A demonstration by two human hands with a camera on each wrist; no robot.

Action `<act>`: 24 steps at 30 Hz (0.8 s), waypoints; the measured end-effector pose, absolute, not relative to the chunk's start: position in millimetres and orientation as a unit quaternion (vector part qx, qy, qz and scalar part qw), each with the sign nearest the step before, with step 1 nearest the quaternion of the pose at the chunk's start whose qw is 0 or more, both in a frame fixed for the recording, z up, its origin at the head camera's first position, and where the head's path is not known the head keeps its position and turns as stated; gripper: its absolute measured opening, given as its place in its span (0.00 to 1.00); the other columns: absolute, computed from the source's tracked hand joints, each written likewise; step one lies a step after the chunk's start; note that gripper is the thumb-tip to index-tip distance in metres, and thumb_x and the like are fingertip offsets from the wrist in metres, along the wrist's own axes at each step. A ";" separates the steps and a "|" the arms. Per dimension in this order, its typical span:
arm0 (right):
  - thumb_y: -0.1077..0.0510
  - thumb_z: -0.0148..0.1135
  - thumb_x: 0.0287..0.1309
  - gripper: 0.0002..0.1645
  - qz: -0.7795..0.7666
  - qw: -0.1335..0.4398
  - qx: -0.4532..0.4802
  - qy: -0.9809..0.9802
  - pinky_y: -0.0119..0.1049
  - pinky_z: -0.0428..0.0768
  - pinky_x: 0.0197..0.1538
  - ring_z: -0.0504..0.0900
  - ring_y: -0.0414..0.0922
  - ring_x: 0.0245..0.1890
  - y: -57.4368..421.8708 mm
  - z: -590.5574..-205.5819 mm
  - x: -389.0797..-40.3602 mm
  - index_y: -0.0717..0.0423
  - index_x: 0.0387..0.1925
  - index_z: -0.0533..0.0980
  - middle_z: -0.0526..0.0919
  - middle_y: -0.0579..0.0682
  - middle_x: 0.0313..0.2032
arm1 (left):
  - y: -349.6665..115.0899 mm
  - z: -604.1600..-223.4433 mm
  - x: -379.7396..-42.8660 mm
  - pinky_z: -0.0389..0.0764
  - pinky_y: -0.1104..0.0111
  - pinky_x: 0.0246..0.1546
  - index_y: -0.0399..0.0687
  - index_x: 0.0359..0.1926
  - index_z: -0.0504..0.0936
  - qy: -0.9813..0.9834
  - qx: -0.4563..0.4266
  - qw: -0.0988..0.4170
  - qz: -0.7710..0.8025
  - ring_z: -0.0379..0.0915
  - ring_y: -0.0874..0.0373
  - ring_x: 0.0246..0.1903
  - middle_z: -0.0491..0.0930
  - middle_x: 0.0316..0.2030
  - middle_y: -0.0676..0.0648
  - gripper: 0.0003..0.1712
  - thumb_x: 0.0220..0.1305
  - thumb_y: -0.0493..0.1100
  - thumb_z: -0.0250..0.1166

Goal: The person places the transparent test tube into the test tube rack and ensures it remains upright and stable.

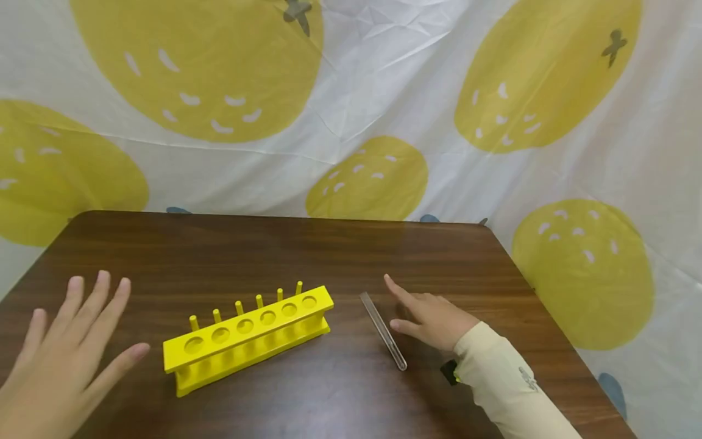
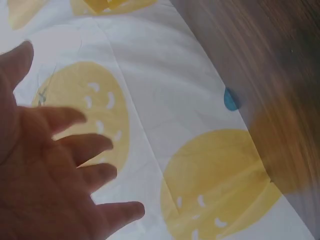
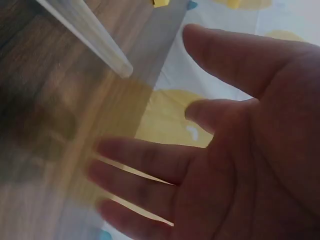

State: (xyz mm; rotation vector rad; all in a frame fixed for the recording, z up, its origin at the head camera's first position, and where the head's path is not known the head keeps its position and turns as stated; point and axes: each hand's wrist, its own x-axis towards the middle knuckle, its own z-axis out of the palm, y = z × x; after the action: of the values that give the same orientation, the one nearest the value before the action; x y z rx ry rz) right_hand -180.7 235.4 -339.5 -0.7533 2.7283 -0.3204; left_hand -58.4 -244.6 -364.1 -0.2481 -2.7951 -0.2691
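A yellow test tube rack (image 1: 248,335) with one row of round holes and a row of pegs stands on the table, and no tube sits in its holes. To its right a clear glass test tube (image 1: 384,332) lies on the wood, its rounded end toward me; part of the tube (image 3: 95,42) also shows in the right wrist view. My left hand (image 1: 74,360), fingers spread, is left of the rack and holds nothing. Just right of the tube is my right hand (image 1: 436,318), its fingers extended and apart from the glass.
The dark wooden table (image 1: 263,244) has rounded far corners. Behind it and along the right side hangs a white cloth (image 1: 384,73) printed with large yellow fruit. A small dark object (image 1: 449,372) sits at the right wrist.
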 end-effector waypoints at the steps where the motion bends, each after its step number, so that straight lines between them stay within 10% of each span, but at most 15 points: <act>1: 0.39 0.51 0.66 0.46 -0.118 0.161 -0.261 0.944 0.56 0.63 0.65 0.67 0.57 0.63 234.3 -340.6 -182.8 0.38 0.75 0.38 0.65 0.60 0.65 | -243.8 -362.4 -58.9 0.15 0.40 0.60 0.51 0.75 0.35 -0.976 -0.089 0.166 -0.107 0.15 0.47 0.70 0.29 0.73 0.45 0.51 0.66 0.61 0.56; 10: 0.45 0.61 0.61 0.46 -0.114 0.172 -0.261 0.943 0.48 0.75 0.55 0.79 0.52 0.48 221.9 -356.0 -202.2 0.63 0.70 0.52 0.80 0.59 0.46 | -239.9 -366.0 -60.2 0.13 0.39 0.58 0.48 0.75 0.38 -0.972 -0.094 0.133 -0.167 0.31 0.43 0.72 0.43 0.73 0.39 0.49 0.66 0.58 0.57; 16: 0.48 0.63 0.60 0.39 -0.141 0.173 -0.242 0.944 0.35 0.74 0.27 0.73 0.39 0.20 210.7 -365.2 -211.4 0.67 0.62 0.59 0.76 0.46 0.21 | -231.5 -376.1 -61.3 0.20 0.37 0.61 0.49 0.74 0.47 -0.973 -0.108 0.076 -0.188 0.59 0.31 0.61 0.63 0.64 0.32 0.47 0.64 0.62 0.58; 24: 0.49 0.65 0.59 0.34 -0.190 0.199 -0.177 0.945 0.35 0.76 0.22 0.76 0.44 0.15 194.1 -372.6 -215.8 0.65 0.57 0.62 0.77 0.51 0.19 | -221.1 -377.1 -59.7 0.30 0.39 0.66 0.49 0.70 0.62 -0.965 -0.134 0.092 -0.206 0.69 0.36 0.55 0.73 0.60 0.41 0.41 0.62 0.61 0.61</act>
State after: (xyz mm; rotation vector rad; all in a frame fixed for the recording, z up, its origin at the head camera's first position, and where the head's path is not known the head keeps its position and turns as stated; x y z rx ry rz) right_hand -215.8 194.1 -372.6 -0.4943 2.6428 -0.5317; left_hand -59.7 -221.1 -377.1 -0.3978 -2.8656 -0.6122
